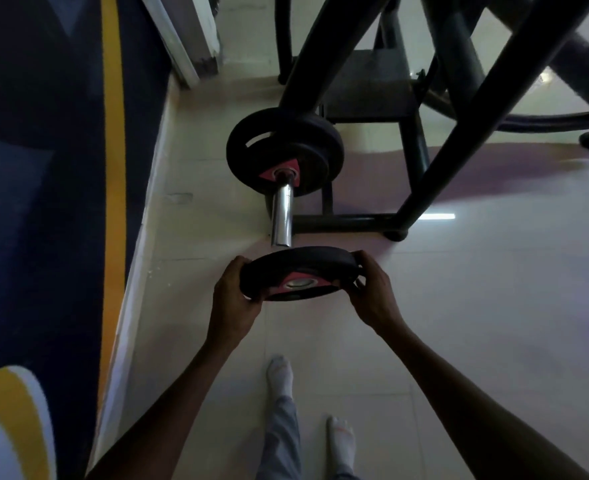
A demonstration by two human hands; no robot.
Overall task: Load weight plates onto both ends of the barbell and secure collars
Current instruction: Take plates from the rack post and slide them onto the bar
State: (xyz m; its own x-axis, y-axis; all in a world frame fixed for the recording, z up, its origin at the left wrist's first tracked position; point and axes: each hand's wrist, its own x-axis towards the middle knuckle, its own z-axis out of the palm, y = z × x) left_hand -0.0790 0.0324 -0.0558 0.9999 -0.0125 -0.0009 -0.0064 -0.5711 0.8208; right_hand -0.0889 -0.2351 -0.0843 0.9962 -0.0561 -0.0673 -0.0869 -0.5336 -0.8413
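Note:
A black weight plate (pixel 296 268) with a red triangular hub mark is held in both hands just in front of the tip of the chrome barbell sleeve (pixel 282 216). My left hand (pixel 236 292) grips its left rim and my right hand (pixel 372 287) grips its right rim. The plate's steel-lined centre hole faces me, slightly below the sleeve end. Farther along the sleeve sit two black plates (pixel 282 150), the nearer one with the same red mark. No collar is visible.
A black steel rack frame (pixel 424 188) stands behind and to the right of the bar, with a foot bar on the tiled floor. A dark blue wall with a yellow stripe (pixel 113 168) runs along the left. My socked feet (pixel 281 372) stand below.

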